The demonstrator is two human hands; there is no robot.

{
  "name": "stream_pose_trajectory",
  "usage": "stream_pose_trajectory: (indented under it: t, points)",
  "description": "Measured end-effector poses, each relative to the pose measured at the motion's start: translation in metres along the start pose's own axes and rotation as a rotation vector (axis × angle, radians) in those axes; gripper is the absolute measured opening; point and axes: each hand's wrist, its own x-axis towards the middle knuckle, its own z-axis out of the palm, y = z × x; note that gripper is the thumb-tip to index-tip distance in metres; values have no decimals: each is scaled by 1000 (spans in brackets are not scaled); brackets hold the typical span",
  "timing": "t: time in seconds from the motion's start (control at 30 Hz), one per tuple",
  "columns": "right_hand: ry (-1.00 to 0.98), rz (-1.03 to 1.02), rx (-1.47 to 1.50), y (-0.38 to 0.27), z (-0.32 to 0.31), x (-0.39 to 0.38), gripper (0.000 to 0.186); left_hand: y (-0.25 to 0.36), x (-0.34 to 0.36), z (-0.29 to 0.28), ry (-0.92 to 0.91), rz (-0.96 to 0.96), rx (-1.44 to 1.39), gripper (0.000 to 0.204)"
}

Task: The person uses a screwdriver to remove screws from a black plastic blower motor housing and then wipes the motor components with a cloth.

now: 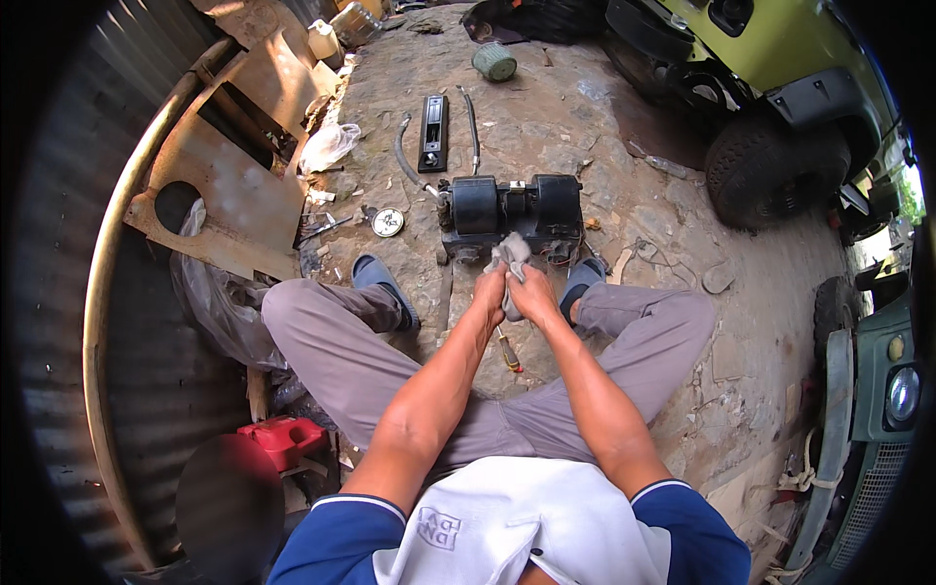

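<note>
Both my hands meet in front of me, closed round a crumpled grey rag (515,250). My left hand (490,289) grips it from the left, and my right hand (533,291) from the right. Just beyond the rag, on the ground between my feet, sits a black blower unit (517,213) with two rounded drums. A hose (405,156) runs from its left side. Below my hands lies a screwdriver (509,351) with a yellowish handle, partly hidden. Whether anything is wrapped inside the rag cannot be seen.
A black rectangular panel (434,134) and a second hose (472,132) lie beyond the blower. A round dish of small parts (387,222) is at its left. Rusty sheet metal (234,185) leans left; a vehicle tyre (775,174) stands right. A red container (283,441) sits lower left.
</note>
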Motion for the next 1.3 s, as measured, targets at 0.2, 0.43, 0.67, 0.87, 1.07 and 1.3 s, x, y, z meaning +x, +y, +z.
stream_pose_trajectory:
  t: [0.2, 0.43, 0.67, 0.87, 1.07, 1.3]
  points:
    - [106, 21, 83, 35, -17, 3, 65, -4, -27, 26, 73, -90, 436, 75]
    - [-108, 65, 744, 26, 20, -8, 68, -3, -20, 28, 156, 57, 246, 68]
    - [189, -12, 362, 10, 51, -8, 48, -22, -1, 4, -264, -7, -184, 49]
    - [544, 246, 141, 67, -29, 47, 42, 9, -50, 48, -506, -151, 152, 59]
    - [429, 182, 171, 64, -19, 40, 49, 17, -41, 48, 68, -136, 152, 72]
    - [-249, 201, 535, 29, 1, 18, 46, 8, -6, 1, -169, -207, -96, 83]
